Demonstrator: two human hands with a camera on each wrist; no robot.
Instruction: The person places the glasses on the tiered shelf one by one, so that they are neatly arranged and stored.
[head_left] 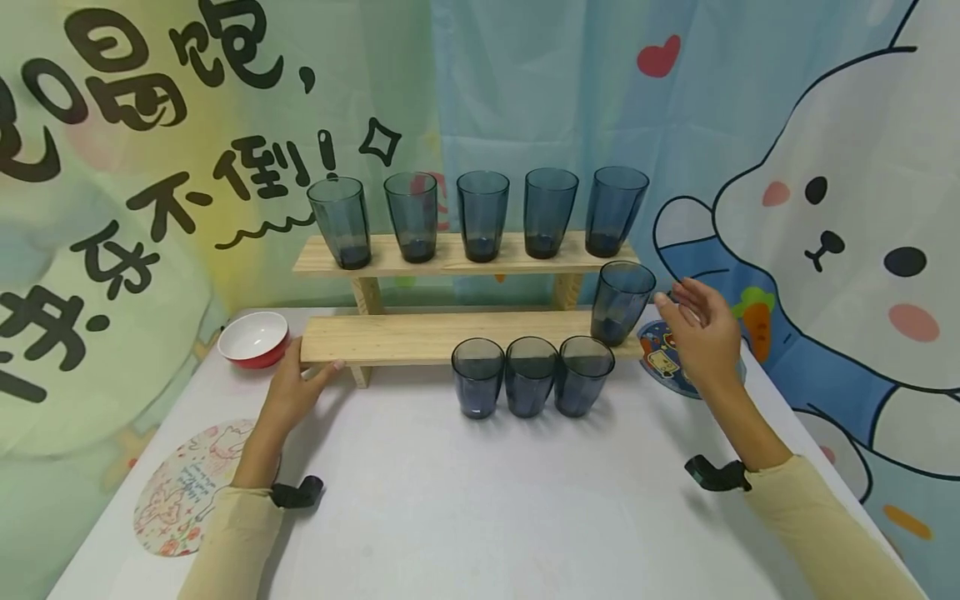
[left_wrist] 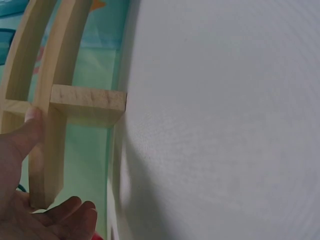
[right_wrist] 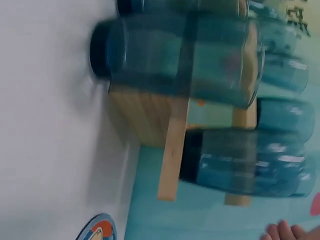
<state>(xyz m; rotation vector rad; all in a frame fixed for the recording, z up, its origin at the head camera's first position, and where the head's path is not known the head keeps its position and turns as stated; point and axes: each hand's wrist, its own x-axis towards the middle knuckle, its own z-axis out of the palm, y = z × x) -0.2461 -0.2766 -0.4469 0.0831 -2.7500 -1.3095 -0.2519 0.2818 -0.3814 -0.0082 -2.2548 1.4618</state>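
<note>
My left hand (head_left: 291, 392) grips the left end of the two-tier wooden shelf's lower board (head_left: 382, 337). In the left wrist view the thumb lies along the board (left_wrist: 46, 125) and the other fingers reach past its end. One blue-tinted glass (head_left: 622, 304) stands upright at the right end of that board. Just to its right is my right hand (head_left: 703, 337), holding nothing, its fingers loosely bent. The right wrist view shows its fingertips (right_wrist: 284, 232) apart from this glass (right_wrist: 240, 162). Three similar glasses (head_left: 530, 379) stand side by side on the table in front of the shelf.
Several more blue-tinted glasses (head_left: 482, 218) line the upper board (head_left: 450, 265). A red-and-white bowl (head_left: 253, 340) sits left of the shelf. A floral round mat (head_left: 183, 492) lies under my left forearm, and a blue patterned mat (head_left: 667, 367) lies near my right hand.
</note>
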